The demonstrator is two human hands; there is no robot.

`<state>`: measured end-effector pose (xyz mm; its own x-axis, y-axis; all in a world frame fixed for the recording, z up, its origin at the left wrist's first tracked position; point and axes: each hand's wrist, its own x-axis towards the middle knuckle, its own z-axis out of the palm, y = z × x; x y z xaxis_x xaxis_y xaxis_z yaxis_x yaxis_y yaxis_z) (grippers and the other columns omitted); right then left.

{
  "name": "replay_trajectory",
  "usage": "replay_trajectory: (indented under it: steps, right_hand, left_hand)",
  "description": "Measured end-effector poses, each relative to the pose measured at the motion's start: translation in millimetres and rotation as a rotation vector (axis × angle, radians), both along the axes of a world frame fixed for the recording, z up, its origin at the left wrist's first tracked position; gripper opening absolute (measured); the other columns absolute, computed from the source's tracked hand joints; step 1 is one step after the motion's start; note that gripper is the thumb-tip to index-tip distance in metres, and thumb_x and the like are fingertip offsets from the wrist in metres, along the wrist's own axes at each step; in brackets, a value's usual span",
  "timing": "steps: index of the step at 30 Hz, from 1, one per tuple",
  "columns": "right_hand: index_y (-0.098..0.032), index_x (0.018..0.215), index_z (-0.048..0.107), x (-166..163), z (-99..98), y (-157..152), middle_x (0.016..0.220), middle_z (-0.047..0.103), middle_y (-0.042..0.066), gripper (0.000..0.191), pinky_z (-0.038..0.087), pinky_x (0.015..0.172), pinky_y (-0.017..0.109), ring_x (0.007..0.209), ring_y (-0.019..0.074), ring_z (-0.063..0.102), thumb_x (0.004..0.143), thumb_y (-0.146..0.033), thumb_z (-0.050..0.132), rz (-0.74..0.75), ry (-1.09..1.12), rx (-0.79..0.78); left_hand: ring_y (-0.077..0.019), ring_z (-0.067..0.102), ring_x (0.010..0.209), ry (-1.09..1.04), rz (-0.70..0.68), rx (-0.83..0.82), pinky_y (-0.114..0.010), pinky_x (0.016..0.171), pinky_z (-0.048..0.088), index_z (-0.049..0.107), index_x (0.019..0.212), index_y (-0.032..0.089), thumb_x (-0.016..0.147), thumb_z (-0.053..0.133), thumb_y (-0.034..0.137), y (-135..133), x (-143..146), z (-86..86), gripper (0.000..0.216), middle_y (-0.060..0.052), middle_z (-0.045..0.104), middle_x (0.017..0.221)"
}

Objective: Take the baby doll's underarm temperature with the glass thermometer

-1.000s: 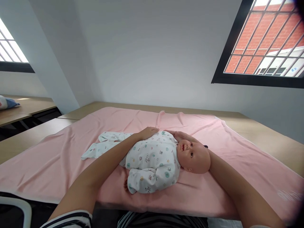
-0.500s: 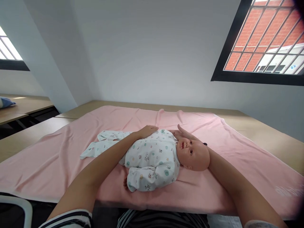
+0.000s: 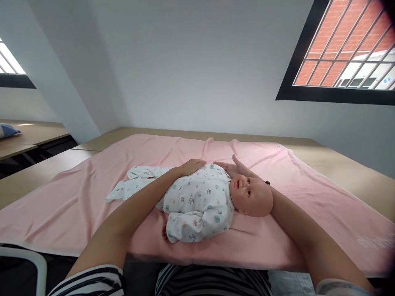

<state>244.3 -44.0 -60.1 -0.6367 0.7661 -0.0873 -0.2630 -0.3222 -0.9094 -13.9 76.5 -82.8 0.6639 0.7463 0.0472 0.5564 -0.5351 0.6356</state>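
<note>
A baby doll (image 3: 197, 205) in a white patterned sleepsuit lies on its back across a pink blanket (image 3: 265, 246), its bald head to the right and its legs to the left. My left hand (image 3: 191, 166) rests over the doll's far side near the waist, fingers stretched out together. Behind the doll's far shoulder is my right hand (image 3: 235, 165), flat with the thumb raised; its fingertips are partly hidden by the sleepsuit. My right forearm passes just beyond the doll's head. The doll's far arm is hidden from view.
The blanket covers most of a wooden table (image 3: 348, 164) set against a grey-white wall. A barred window (image 3: 348, 53) is at upper right. At far left, a blue and white cloth item (image 3: 8, 130) lies on another table. A white curved frame (image 3: 37, 263) stands at lower left.
My right hand has shifted slightly left along the doll's far shoulder, thumb still up. My left hand stays at the doll's side. The whole view has moved a little.
</note>
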Motion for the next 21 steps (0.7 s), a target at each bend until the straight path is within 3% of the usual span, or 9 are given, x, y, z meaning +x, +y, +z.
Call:
replay_trajectory:
  steps: [4,8,11,14,17,19,21]
  right_hand:
    - [-0.022,0.135,0.056,6,-6.2,-6,0.123,0.071,0.012,0.061,0.055,0.092,0.048,0.101,0.0285,0.071,0.099,-0.067,0.036,0.068,-0.045,-0.043]
    - [-0.022,0.139,0.056,20,-1.0,14,0.145,0.060,0.012,0.062,0.045,0.110,0.050,0.131,0.0292,0.058,0.099,-0.066,0.039,0.064,-0.148,0.142]
    - [-0.030,0.146,0.054,36,21.0,37,0.162,0.042,0.004,0.054,0.029,0.123,0.048,0.150,0.0263,0.036,0.100,-0.058,0.048,0.060,-0.428,0.368]
    - [-0.034,0.148,0.054,43,52.8,38,0.161,0.043,0.002,0.050,0.025,0.125,0.049,0.152,0.0274,0.031,0.100,-0.048,0.056,0.172,-0.718,0.670]
    - [-0.033,0.143,0.060,34,76.5,17,0.153,0.053,0.001,0.046,0.031,0.123,0.043,0.146,0.0270,0.042,0.099,-0.043,0.058,0.387,-0.849,0.860]
    - [-0.032,0.138,0.066,23,82.0,2,0.146,0.060,0.002,0.042,0.040,0.116,0.038,0.138,0.0262,0.051,0.098,-0.044,0.059,0.496,-0.904,0.868]
    - [-0.030,0.131,0.070,15,81.0,-6,0.139,0.066,0.003,0.040,0.048,0.105,0.033,0.127,0.0260,0.060,0.095,-0.045,0.063,0.510,-0.957,0.881]
  left_hand:
    - [-0.0252,0.061,0.107,0.008,-0.017,-0.007,-0.037,0.103,0.045,0.065,0.092,0.023,0.099,0.030,0.061,-1,1,-0.8,0.052,-0.005,0.071,0.113]
    - [-0.0251,0.061,0.111,0.070,-0.054,0.000,-0.037,0.104,0.043,0.064,0.099,0.023,0.101,0.026,0.060,-4,-1,6.9,0.053,-0.006,0.069,0.119]
    - [-0.0274,0.056,0.123,0.164,-0.085,0.009,-0.037,0.107,0.041,0.061,0.121,0.023,0.097,0.036,0.066,-13,-11,31.7,0.055,-0.010,0.061,0.138]
    - [-0.0312,0.052,0.128,0.228,-0.057,0.035,-0.037,0.102,0.043,0.056,0.135,0.022,0.084,0.057,0.072,-29,-27,67.0,0.071,-0.013,0.056,0.144]
    - [-0.0266,0.061,0.107,0.371,-0.167,-0.067,-0.030,0.085,0.047,0.066,0.114,0.026,0.080,0.066,0.066,-46,-40,93.4,0.053,-0.006,0.068,0.121]
    - [-0.0232,0.062,0.090,0.445,-0.222,-0.118,-0.028,0.075,0.045,0.068,0.096,0.026,0.075,0.074,0.058,-54,-44,101.0,0.039,-0.002,0.070,0.103]
    - [-0.0207,0.059,0.075,0.441,-0.216,-0.125,-0.029,0.069,0.043,0.064,0.079,0.025,0.069,0.081,0.050,-59,-44,103.4,0.032,0.001,0.067,0.085]
